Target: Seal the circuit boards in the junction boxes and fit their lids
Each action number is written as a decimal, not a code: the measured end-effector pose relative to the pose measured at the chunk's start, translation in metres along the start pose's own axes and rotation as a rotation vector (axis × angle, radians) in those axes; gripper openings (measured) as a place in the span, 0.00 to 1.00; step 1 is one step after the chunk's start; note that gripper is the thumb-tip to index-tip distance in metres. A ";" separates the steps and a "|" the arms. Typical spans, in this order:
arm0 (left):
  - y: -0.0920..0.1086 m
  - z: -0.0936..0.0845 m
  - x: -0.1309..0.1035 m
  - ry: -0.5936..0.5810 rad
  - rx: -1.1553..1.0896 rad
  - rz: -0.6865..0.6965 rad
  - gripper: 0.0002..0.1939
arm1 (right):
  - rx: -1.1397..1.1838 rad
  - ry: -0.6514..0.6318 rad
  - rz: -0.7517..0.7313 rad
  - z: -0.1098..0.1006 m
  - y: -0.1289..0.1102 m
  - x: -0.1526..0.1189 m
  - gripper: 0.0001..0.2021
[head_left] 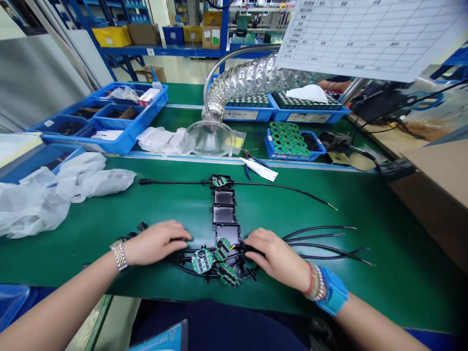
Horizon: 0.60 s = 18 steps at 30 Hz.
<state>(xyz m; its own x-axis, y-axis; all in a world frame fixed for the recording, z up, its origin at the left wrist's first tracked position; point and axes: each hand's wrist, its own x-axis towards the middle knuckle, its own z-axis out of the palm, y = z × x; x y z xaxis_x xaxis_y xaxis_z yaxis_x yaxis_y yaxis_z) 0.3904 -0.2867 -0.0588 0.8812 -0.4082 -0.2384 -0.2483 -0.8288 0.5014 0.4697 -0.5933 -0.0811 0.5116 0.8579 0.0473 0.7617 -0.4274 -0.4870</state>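
Observation:
My left hand (157,243) has its fingers curled over the left part of a bundle of black cables (187,268). On the bundle's right part, my right hand (277,256) closes its thumb and fingers around the cables, whose thin stripped ends fan out to the right. Between my hands, several round green circuit boards (202,261) are joined to these cables. They lie partly over a column of open black plastic cases (224,214). In the top case sits another circuit board (220,182), with one black cable (175,182) stretching out to both sides.
A blue bin of green boards (288,139) stands beyond pliers (256,158) and a white tube (260,169). A silver duct with a clear hood (211,139) hangs at the middle back. White bags (87,180) and blue parts trays (120,139) occupy the left.

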 end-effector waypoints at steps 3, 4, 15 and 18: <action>0.012 0.018 -0.013 -0.032 -0.059 -0.017 0.13 | 0.074 0.047 0.006 0.008 -0.001 -0.003 0.07; 0.014 0.022 -0.013 -0.016 -0.076 -0.027 0.13 | 0.106 0.077 -0.013 0.007 -0.001 -0.002 0.08; 0.024 -0.011 -0.030 0.388 0.213 0.056 0.13 | -0.169 0.246 -0.101 -0.025 0.002 0.000 0.15; 0.010 -0.016 -0.012 0.424 0.432 0.107 0.15 | -0.469 0.217 -0.134 -0.032 0.016 0.014 0.17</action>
<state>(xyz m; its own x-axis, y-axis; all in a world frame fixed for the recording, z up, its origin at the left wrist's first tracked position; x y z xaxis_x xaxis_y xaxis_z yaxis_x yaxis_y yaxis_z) 0.3841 -0.2840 -0.0375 0.9035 -0.3835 0.1912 -0.4066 -0.9081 0.1002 0.5018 -0.5972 -0.0608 0.4298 0.8565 0.2856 0.8967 -0.4419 -0.0243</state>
